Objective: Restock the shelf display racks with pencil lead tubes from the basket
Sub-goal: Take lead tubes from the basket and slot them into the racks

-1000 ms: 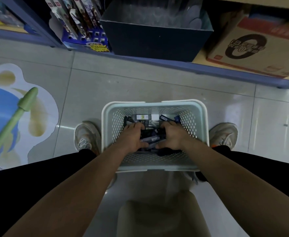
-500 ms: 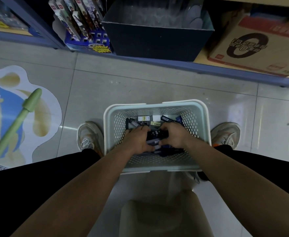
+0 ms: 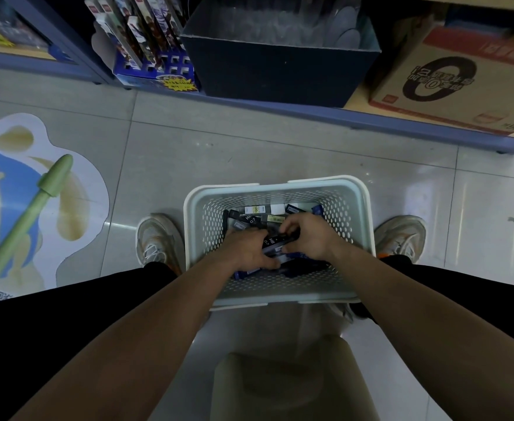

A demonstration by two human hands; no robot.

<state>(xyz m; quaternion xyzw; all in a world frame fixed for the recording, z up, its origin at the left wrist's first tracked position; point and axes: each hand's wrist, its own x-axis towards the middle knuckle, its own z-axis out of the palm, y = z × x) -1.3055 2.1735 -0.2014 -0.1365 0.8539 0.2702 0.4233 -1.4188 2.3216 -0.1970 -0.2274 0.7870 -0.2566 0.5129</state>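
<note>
Down in the basket point(image 3: 280, 186) on the floor point(image 3: 219, 153), the left hand point(image 3: 248, 252) and right hand point(image 3: 312, 238) each curl around one black tube point(image 3: 277, 240) held between them, above the loose tubes point(image 3: 251, 221).

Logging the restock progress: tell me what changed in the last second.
Both hands closed in on each other inside the basket: the left hand and right hand, apart on the pile a second ago, now grip a black lead tube between them. The basket, the shoes beside it and the shelf boxes stayed put.
</note>
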